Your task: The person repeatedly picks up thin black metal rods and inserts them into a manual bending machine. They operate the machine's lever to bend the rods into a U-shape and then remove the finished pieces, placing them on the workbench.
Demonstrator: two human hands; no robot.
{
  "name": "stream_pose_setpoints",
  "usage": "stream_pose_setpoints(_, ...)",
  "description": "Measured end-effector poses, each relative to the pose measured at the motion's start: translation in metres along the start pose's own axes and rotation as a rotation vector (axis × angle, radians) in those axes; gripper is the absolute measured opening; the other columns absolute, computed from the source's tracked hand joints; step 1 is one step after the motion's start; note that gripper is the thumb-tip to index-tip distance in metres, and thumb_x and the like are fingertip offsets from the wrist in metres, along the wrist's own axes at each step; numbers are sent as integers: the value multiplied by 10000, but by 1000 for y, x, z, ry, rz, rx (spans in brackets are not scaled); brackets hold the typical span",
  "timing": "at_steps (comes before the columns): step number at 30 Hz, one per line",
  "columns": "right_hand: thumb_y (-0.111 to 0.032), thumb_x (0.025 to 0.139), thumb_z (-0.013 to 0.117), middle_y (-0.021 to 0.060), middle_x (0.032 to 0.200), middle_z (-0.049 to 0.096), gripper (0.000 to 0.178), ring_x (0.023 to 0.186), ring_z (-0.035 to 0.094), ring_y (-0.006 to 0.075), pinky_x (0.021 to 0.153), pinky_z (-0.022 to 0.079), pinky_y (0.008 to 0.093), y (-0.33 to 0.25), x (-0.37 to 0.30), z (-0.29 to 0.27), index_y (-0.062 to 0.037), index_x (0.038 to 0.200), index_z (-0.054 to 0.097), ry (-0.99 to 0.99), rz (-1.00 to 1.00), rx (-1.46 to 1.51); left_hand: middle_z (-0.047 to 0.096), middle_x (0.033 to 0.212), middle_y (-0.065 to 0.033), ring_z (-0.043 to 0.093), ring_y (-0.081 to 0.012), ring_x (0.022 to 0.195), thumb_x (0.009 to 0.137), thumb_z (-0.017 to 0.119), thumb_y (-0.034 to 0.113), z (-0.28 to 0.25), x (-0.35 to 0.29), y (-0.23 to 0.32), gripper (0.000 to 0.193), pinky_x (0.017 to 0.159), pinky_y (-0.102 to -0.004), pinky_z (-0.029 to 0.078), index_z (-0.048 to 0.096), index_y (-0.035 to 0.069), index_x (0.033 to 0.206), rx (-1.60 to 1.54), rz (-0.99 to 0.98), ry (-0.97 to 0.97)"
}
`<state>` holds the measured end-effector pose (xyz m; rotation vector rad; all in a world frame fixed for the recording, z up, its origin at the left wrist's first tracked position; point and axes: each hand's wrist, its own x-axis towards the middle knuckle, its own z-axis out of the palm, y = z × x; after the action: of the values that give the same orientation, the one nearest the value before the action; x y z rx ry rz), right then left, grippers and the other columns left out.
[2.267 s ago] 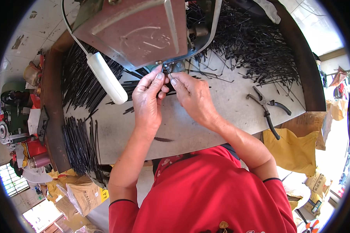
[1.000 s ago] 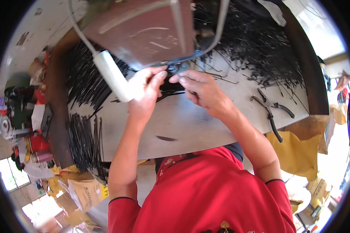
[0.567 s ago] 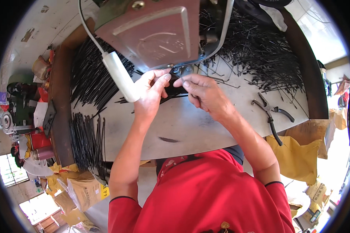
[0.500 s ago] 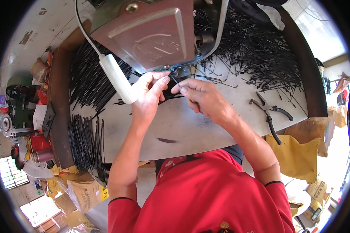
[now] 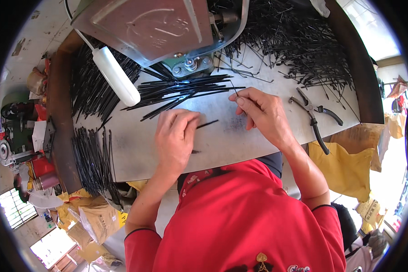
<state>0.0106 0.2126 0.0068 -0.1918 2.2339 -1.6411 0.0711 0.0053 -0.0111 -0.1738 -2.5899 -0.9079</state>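
Observation:
My left hand (image 5: 176,133) is low over the metal table, its fingers closed. A short black rod (image 5: 207,124) sticks out to the right from its fingertips. Farther right, my right hand (image 5: 264,111) pinches a thin dark wire rod (image 5: 235,88) between thumb and forefinger, its free end pointing up and away. Just beyond both hands a loose pile of straight black rods (image 5: 181,89) lies across the table below the machine head (image 5: 152,27). A white bar-shaped lamp (image 5: 116,76) hangs left of that pile.
Black-handled pliers (image 5: 313,115) lie at the right. Many bent black rods (image 5: 299,50) are heaped at the back right. Straight rod bundles (image 5: 93,156) lie at the left. A raised brown rim (image 5: 360,68) borders the table; a yellow sack (image 5: 342,170) hangs below its right edge.
My hands have moved apart and toward me, away from the machine. The left hand came down to the short black rod; the right shifted right with the thin rod. The view has tilted.

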Motion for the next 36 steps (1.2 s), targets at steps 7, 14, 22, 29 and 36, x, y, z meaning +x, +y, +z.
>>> stream_pose_setpoints(7,-146,924,513,53,661,588,224,487,544,93,487,440,244,4,2,-3,-14,1044,648,58,14,48,572,804,-61,549,-253,749,702,702,10,24,37,0,138,638,-355,455,638,50,816,138,179,-34)
stream_pose_setpoints(14,-131,900,541,108,665,604,232,472,577,185,501,473,291,4,0,-3,-31,1092,626,118,-154,-132,542,785,-76,533,-288,744,700,670,-23,27,36,-6,150,637,-371,445,584,42,805,138,204,-28)
stream_pose_setpoints(22,-101,873,546,153,675,628,122,592,610,333,553,486,397,0,12,22,-48,972,592,38,-321,-371,621,878,-36,532,-73,762,885,642,101,-6,29,8,177,711,-211,440,599,-11,1015,-978,-587,-221)
stream_pose_setpoints(29,-120,869,596,142,656,597,175,542,581,249,558,493,344,-31,11,29,-21,1009,635,-102,7,-93,600,889,-68,552,-117,799,983,471,214,-2,40,7,202,721,-249,460,539,27,946,-1047,-604,188)
stream_pose_setpoints(36,-174,861,615,97,739,656,147,616,633,275,531,491,368,-13,53,42,-104,988,639,319,-521,-635,602,775,10,463,-27,617,886,632,121,8,72,-18,198,537,-161,358,609,39,1065,-1074,-738,148)
